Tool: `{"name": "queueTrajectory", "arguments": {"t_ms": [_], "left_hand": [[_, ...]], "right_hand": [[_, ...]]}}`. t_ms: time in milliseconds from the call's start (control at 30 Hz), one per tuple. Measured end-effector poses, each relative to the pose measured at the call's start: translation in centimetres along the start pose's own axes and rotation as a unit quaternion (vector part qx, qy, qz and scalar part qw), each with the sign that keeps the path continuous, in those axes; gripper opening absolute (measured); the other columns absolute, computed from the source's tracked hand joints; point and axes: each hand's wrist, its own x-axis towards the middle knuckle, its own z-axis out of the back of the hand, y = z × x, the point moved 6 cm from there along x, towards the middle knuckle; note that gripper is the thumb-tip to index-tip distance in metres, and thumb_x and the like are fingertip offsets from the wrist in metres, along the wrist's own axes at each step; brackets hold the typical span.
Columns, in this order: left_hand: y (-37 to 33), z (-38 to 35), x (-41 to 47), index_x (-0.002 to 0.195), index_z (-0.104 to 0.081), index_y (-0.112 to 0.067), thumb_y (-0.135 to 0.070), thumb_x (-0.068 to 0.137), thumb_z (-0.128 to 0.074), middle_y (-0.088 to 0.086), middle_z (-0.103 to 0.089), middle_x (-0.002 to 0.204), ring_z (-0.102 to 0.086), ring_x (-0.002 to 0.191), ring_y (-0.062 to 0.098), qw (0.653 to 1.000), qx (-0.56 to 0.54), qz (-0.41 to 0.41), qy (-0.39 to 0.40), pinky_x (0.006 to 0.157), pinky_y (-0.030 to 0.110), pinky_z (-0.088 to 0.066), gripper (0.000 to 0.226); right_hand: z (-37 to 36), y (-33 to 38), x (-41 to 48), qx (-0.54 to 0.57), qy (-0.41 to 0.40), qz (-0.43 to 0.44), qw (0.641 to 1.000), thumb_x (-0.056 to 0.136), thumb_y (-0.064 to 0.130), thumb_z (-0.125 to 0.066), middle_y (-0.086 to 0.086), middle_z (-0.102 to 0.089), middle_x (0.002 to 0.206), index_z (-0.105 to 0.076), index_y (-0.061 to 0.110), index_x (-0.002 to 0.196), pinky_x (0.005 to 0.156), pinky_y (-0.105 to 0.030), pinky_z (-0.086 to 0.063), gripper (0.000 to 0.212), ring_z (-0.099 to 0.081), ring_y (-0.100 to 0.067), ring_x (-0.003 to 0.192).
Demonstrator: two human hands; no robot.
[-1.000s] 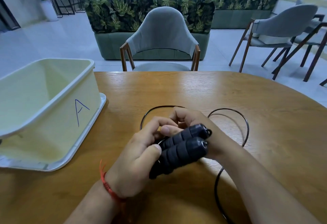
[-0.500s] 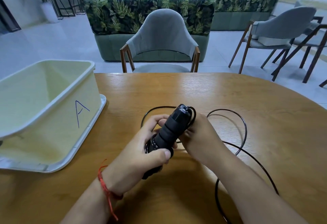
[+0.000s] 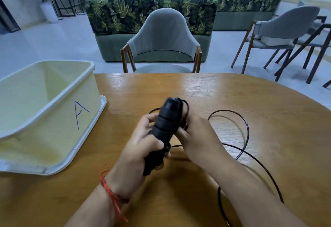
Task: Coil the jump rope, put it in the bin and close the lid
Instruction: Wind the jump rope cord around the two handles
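My left hand (image 3: 141,152) grips the black foam jump rope handles (image 3: 165,126), held together and pointing up and away from me. My right hand (image 3: 196,135) is closed on the thin black rope right beside the handles, with a turn of rope lying around their top end. The loose rope (image 3: 246,128) loops over the wooden table (image 3: 232,92) to the right and trails back past my right forearm. The pale yellow bin (image 3: 46,112), marked with a blue "A", stands open at the left. It rests on its white lid (image 3: 89,137).
A grey chair (image 3: 161,42) stands at the table's far edge, with a leaf-patterned sofa (image 3: 152,15) behind it. More chairs (image 3: 286,35) stand at the right. A person sits far back, facing away.
The handles have swung from lying sideways to pointing up and away. My right hand has come around beside them with rope, and more loose rope now lies to the right.
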Motion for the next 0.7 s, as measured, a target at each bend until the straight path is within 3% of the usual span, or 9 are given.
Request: {"name": "queueTrajectory", "arguments": {"t_ms": [100, 200, 333, 400, 467, 500, 600, 700], "left_hand": [[-0.7, 1.6, 0.1, 0.129, -0.066, -0.015, -0.034, 0.069, -0.063, 0.022, -0.069, 0.094, -0.06, 0.076, 0.03, 0.995, 0.043, -0.047, -0.08, 0.057, 0.039, -0.046, 0.063], [-1.7, 3.0, -0.1, 0.133, -0.064, -0.022, -0.038, 0.077, -0.066, 0.006, -0.079, 0.108, -0.064, 0.08, 0.022, 0.975, 0.156, -0.083, -0.137, 0.068, 0.043, -0.05, 0.058], [-2.3, 5.6, -0.1, 0.136, -0.056, -0.037, -0.046, 0.088, -0.073, -0.002, -0.076, 0.117, -0.071, 0.095, 0.015, 0.942, 0.224, -0.1, -0.23, 0.089, 0.045, -0.057, 0.052], [-2.9, 6.5, -0.2, 0.138, -0.05, -0.04, -0.042, 0.095, -0.078, -0.009, -0.073, 0.119, -0.072, 0.101, 0.004, 0.923, 0.256, -0.111, -0.264, 0.093, 0.033, -0.056, 0.052], [-3.3, 6.4, -0.1, 0.14, -0.045, -0.045, -0.034, 0.099, -0.078, -0.015, -0.068, 0.122, -0.068, 0.105, -0.005, 0.897, 0.329, -0.124, -0.27, 0.09, 0.013, -0.05, 0.054], [-3.3, 6.3, 0.0, 0.143, -0.044, -0.047, -0.033, 0.1, -0.077, -0.015, -0.066, 0.126, -0.065, 0.109, -0.006, 0.883, 0.367, -0.127, -0.263, 0.09, 0.01, -0.047, 0.056], [-2.4, 5.8, 0.4, 0.165, -0.031, -0.048, -0.042, 0.101, -0.07, -0.012, -0.056, 0.143, -0.06, 0.122, 0.01, 0.855, 0.462, -0.082, -0.222, 0.102, 0.033, -0.05, 0.075], [-2.0, 4.5, 0.0, 0.168, -0.012, -0.057, -0.05, 0.1, -0.062, -0.017, -0.048, 0.141, -0.061, 0.114, 0.016, 0.834, 0.521, -0.046, -0.176, 0.095, 0.041, -0.054, 0.085]], "right_hand": [[-0.1, 0.3, -0.1, -0.012, 0.021, -0.043, 0.999, 0.107, 0.053, -0.059, 0.008, -0.058, 0.067, -0.059, 0.03, 0.084, 0.056, -0.028, -0.038, 0.033, -0.052, -0.008, 0.062], [0.4, 1.3, -0.6, -0.05, 0.046, -0.024, 0.997, 0.107, 0.056, -0.056, 0.004, -0.06, 0.064, -0.065, 0.027, 0.083, 0.058, -0.041, -0.042, 0.039, -0.054, -0.013, 0.061], [1.0, 0.6, -0.6, -0.115, 0.113, -0.02, 0.987, 0.102, 0.059, -0.059, 0.014, -0.058, 0.062, -0.059, 0.026, 0.075, 0.056, -0.035, -0.035, 0.043, -0.048, -0.012, 0.058], [1.4, 0.6, -0.6, -0.122, 0.133, -0.009, 0.984, 0.104, 0.059, -0.057, 0.019, -0.059, 0.064, -0.059, 0.03, 0.077, 0.057, -0.033, -0.033, 0.04, -0.05, -0.01, 0.059], [1.6, 1.8, -0.8, -0.148, 0.146, 0.039, 0.977, 0.108, 0.055, -0.054, 0.03, -0.061, 0.071, -0.063, 0.041, 0.087, 0.058, -0.031, -0.034, 0.026, -0.055, -0.002, 0.065], [1.6, 2.4, -1.0, -0.17, 0.138, 0.073, 0.973, 0.109, 0.053, -0.053, 0.03, -0.061, 0.073, -0.064, 0.043, 0.095, 0.058, -0.03, -0.035, 0.021, -0.055, 0.001, 0.068], [1.9, 3.7, -1.3, -0.235, 0.05, 0.171, 0.956, 0.11, 0.051, -0.049, 0.017, -0.06, 0.072, -0.068, 0.035, 0.099, 0.057, -0.031, -0.04, 0.027, -0.051, -0.006, 0.069], [2.4, 4.3, -1.4, -0.203, -0.009, 0.215, 0.955, 0.11, 0.044, -0.054, 0.014, -0.07, 0.079, -0.076, 0.033, 0.103, 0.059, -0.024, -0.039, 0.026, -0.055, -0.007, 0.075]]}}
